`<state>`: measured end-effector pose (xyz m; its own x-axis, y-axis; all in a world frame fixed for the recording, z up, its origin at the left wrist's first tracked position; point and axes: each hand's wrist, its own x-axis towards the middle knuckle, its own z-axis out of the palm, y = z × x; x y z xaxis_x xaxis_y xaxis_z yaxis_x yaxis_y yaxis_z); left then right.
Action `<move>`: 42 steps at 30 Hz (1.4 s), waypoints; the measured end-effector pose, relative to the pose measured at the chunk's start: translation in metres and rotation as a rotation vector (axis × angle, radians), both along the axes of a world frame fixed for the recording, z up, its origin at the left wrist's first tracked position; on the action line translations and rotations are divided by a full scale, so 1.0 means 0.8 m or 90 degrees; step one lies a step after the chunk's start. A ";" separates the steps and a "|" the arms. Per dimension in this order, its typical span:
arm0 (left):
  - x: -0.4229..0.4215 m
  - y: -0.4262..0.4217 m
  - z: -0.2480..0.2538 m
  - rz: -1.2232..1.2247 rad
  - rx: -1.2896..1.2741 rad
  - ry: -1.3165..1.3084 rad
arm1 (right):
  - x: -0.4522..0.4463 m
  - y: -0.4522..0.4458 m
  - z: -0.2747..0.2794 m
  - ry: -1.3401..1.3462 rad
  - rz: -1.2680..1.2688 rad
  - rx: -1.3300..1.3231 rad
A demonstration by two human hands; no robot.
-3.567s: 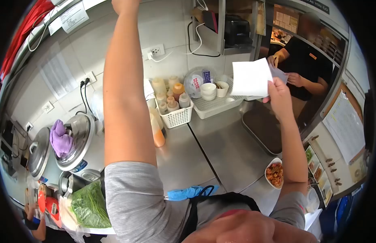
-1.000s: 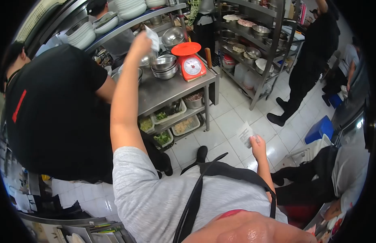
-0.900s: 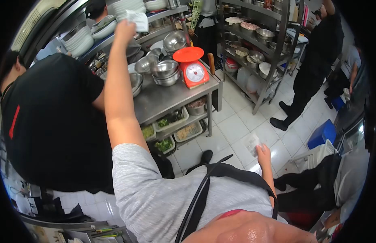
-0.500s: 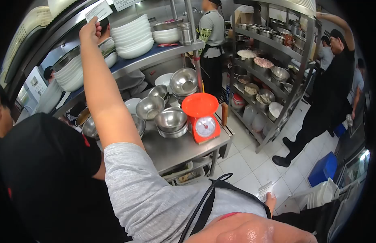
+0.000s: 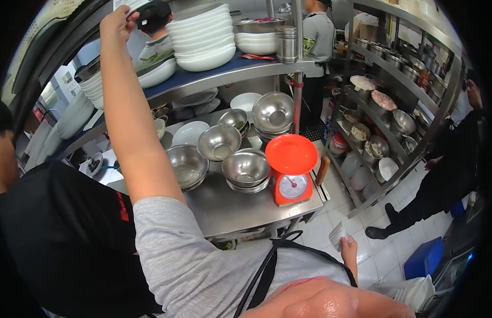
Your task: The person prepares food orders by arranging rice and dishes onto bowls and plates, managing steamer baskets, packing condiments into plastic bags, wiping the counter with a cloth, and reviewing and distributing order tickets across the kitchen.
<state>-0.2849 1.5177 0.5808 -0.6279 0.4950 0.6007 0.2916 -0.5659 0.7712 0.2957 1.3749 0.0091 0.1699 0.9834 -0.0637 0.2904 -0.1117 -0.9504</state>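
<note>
White paper (image 5: 130,3) was pinched in my left hand (image 5: 116,25)'s grip near eleven o'clock, now raised to my feed's top edge, partly cut off; near four, my right hand (image 5: 350,252)'s grip was closed on another slip (image 5: 338,237).

Head camera, facing forward and down

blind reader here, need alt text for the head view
Left hand raised with a white paper slip, right hand low with another slip. Between them, round steel bowls and a red dial scale stand on a metal table.
</note>
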 end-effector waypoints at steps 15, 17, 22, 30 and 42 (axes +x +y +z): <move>0.046 0.043 -0.062 0.170 0.381 -0.133 | 0.040 -0.037 -0.037 0.087 -0.055 -0.041; 0.071 0.055 -0.080 0.155 0.424 -0.127 | 0.065 -0.041 -0.040 0.064 -0.049 -0.022; 0.304 0.017 -0.142 -0.026 0.463 -0.061 | 0.174 -0.049 -0.047 -0.310 -0.060 0.168; 0.665 -0.030 -0.292 -0.611 0.185 0.216 | 0.332 -0.074 0.113 0.340 -0.325 0.042; 1.063 -0.080 -0.523 -1.211 -0.568 0.314 | 0.459 -0.091 0.157 0.591 -0.229 0.131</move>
<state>0.5651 1.4539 0.1624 0.9262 0.3373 -0.1685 0.1665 0.0349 0.9854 0.6627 1.3023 0.1350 0.4268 0.8908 -0.1559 -0.5910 0.1443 -0.7937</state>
